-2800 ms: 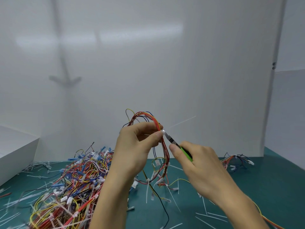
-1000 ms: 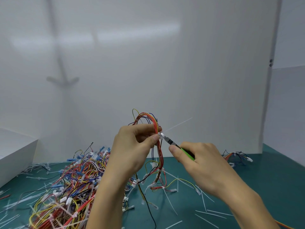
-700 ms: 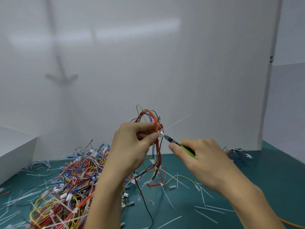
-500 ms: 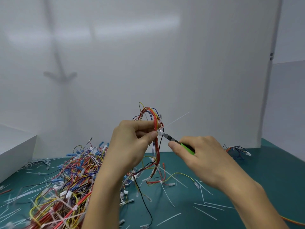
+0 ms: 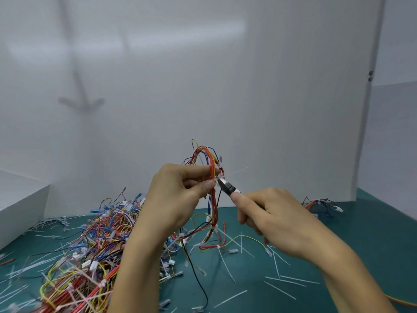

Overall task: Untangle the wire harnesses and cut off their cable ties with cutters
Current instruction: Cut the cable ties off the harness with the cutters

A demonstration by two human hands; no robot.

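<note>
Looping up above the left hand [image 5: 178, 199], a thin wire harness [image 5: 211, 163] of red, orange, yellow and blue strands is pinched between that hand's thumb and curled fingers. Its long tail hangs down between the two hands to the surface below them. A white plastic cable tie [image 5: 220, 175] wraps the bundle just beyond the left thumb tip, its thin tail sticking out towards the right. The small cutters [image 5: 229, 188], silver at the tip and black at the head, touch the harness right at this tie; whether the blades are parted or closed is too small to tell. The right hand [image 5: 277, 220] grips the cutters, fingers curled round handles that it hides, thumb laid along the top. The two hands are close together but do not touch each other. Left of the left forearm lies a big tangled pile of multicoloured harnesses [image 5: 94, 240] with white ties and blue connectors. Beyond the right hand, well apart, sits a small bundle of orange and dark wires [image 5: 322, 205]. White tie offcuts [image 5: 230, 299] lie scattered under and around both forearms on the teal table mat [image 5: 372, 240]. A white box [image 5: 20, 206] stands far left of the pile, and a white panel wall [image 5: 248, 86] rises behind everything.
</note>
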